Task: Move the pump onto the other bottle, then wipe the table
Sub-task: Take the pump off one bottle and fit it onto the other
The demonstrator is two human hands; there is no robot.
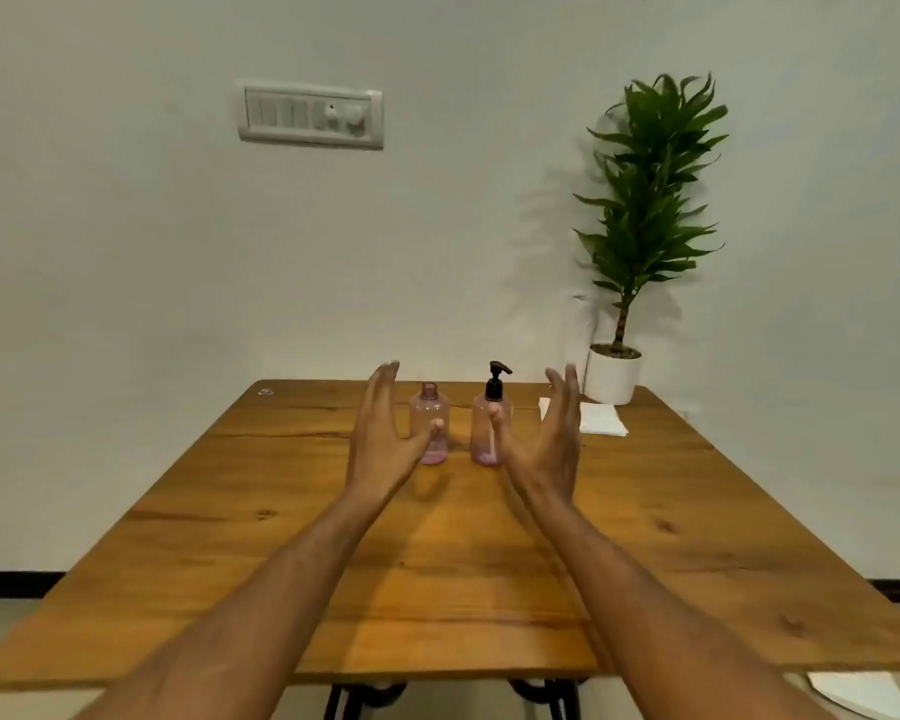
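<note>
Two clear pink bottles stand side by side at the far middle of the wooden table (261, 574). The left bottle (429, 418) has a bare open neck. A black pump (495, 383) tops the right bottle (488, 433). My left hand (380, 444) is raised just left of the open bottle, palm inward, fingers spread, thumb in front of the bottle. To the right of the pump bottle my right hand (552, 444) mirrors it, thumb overlapping that bottle. Neither hand holds anything. A folded white tissue (598, 419) lies on the table behind my right hand.
A potted green plant (645, 210) in a white pot (611, 379) stands at the table's far right corner against the wall. A switch panel (310, 115) is on the wall. A white sheet (863, 698) lies on the floor at lower right.
</note>
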